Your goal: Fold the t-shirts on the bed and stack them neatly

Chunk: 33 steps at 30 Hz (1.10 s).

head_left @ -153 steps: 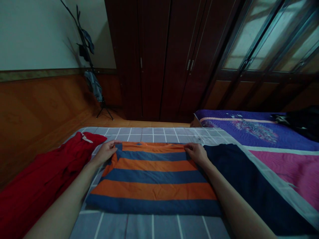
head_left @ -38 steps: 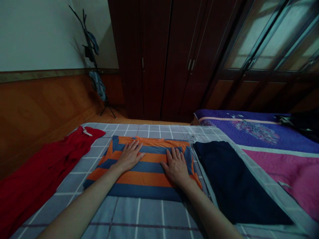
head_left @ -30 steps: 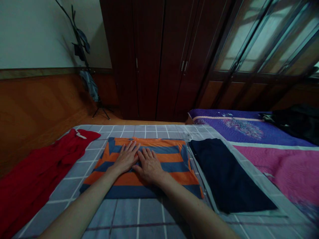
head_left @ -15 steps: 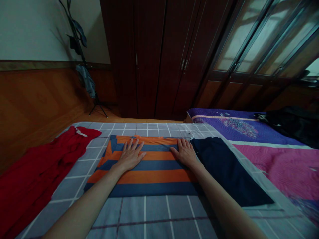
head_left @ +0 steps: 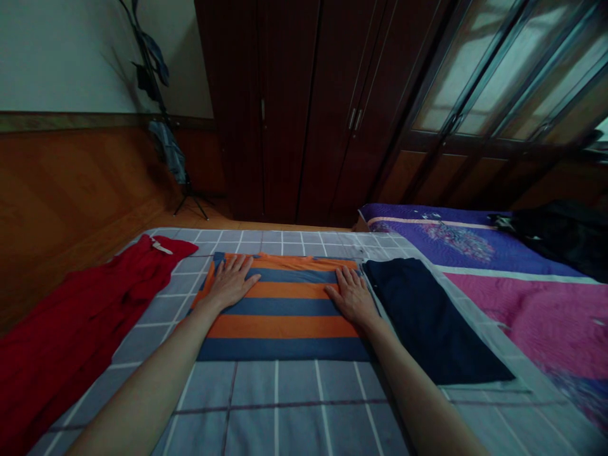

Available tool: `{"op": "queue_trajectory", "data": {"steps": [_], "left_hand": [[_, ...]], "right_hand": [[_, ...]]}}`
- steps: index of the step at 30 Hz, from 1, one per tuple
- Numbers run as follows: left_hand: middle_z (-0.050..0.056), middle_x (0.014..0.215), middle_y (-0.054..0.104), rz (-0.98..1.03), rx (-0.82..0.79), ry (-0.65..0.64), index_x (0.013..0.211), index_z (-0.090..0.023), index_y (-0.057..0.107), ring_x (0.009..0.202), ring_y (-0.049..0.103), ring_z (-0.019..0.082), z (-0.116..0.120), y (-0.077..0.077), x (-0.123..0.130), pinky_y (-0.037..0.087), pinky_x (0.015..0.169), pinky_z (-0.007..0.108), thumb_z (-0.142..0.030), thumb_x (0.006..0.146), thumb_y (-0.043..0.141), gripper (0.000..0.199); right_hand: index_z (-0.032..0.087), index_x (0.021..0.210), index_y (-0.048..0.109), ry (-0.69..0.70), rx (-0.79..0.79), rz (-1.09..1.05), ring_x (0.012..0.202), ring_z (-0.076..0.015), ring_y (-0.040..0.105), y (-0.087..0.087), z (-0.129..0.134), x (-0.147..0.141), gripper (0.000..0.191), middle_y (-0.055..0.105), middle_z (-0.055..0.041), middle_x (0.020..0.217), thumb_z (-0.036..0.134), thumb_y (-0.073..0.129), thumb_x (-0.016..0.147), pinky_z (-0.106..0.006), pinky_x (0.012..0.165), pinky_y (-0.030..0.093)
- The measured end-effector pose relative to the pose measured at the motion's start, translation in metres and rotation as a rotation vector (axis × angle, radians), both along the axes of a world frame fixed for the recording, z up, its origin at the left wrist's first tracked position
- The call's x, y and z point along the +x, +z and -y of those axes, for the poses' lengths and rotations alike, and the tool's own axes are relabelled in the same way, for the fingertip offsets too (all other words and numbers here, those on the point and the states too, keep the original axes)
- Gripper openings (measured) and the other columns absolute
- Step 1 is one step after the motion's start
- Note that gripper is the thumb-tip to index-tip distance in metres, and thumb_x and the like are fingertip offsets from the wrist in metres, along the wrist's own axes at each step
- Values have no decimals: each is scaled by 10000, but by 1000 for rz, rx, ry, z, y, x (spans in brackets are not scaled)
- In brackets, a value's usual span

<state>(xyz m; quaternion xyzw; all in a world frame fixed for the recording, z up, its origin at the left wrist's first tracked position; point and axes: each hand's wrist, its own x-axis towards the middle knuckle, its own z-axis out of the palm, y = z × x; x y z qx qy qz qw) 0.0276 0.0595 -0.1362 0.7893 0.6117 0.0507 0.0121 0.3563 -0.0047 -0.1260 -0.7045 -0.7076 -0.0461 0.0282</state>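
Observation:
An orange and blue striped shirt (head_left: 285, 326) lies folded into a wide rectangle in front of me. My left hand (head_left: 231, 283) rests flat on its upper left part, fingers spread and pointing away from me. On the upper right part lies my right hand (head_left: 352, 296), palm down with the fingers stretched out. Both hands press on the cloth without gripping it. Close beside my right forearm is a folded dark navy garment (head_left: 434, 323), with a paler layer showing under its edge. A red garment (head_left: 104, 291) with a white tag is spread at the left.
Everything lies on a grey checked bedsheet (head_left: 294, 405). To the right is a purple and pink bedspread (head_left: 517, 304) with a dark heap of cloth (head_left: 560, 234). A dark wooden wardrobe (head_left: 285, 114) stands beyond, and a coat stand (head_left: 166, 139) is at the back left.
My left hand has slid to the left across the striped shirt, toward its side edge. My right hand stays on the right part. The camera view has shifted slightly.

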Motion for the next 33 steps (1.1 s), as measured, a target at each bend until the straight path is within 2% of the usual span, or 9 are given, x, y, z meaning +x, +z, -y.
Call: {"op": "queue_trajectory", "data": {"steps": [9, 23, 33], "left_hand": [[83, 1545, 221, -8, 28, 19, 1481, -205, 239, 1420, 149, 314, -5, -7, 1, 110, 1119, 551, -641, 899, 225, 728], [110, 1545, 209, -25, 8, 21, 1479, -189, 238, 1422, 137, 322, -1, 0, 5, 118, 1111, 566, -610, 914, 251, 705], [99, 1547, 207, -27, 13, 38, 1479, -214, 240, 1423, 133, 319, 1, 1, 6, 104, 1116, 561, -623, 909, 255, 702]], "right_hand": [[112, 1459, 286, -17, 7, 1, 1386, -302, 223, 0, -1, -4, 713, 276, -147, 1513, 586, 294, 926, -459, 1097, 179], [97, 1447, 313, -15, 1, 14, 1378, -317, 241, 1, -2, -4, 693, 291, -155, 1505, 556, 321, 928, -483, 1097, 187], [106, 1431, 350, 3, 57, 17, 1375, -319, 246, -9, -5, 0, 689, 317, -148, 1495, 561, 344, 915, -474, 1093, 201]]}}
